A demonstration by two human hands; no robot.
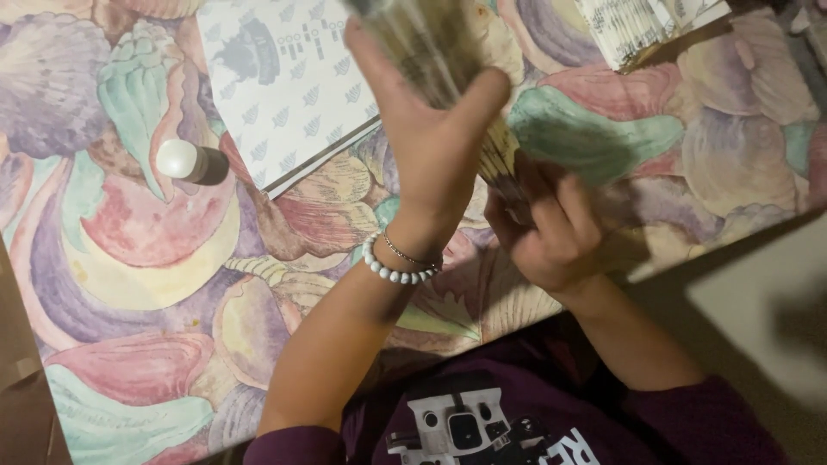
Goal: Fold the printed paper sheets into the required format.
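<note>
carefully keep the fanned paper stack (431, 60) pinched by the left hand (426, 138), thumb across it. the right hand (551, 232) grips its near end; support there above the shell-print tablecloth (138, 258).

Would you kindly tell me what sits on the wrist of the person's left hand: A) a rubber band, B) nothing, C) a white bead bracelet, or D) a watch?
C: a white bead bracelet circles the wrist of the left hand, which is raised against a blurred stack of paper.
</note>
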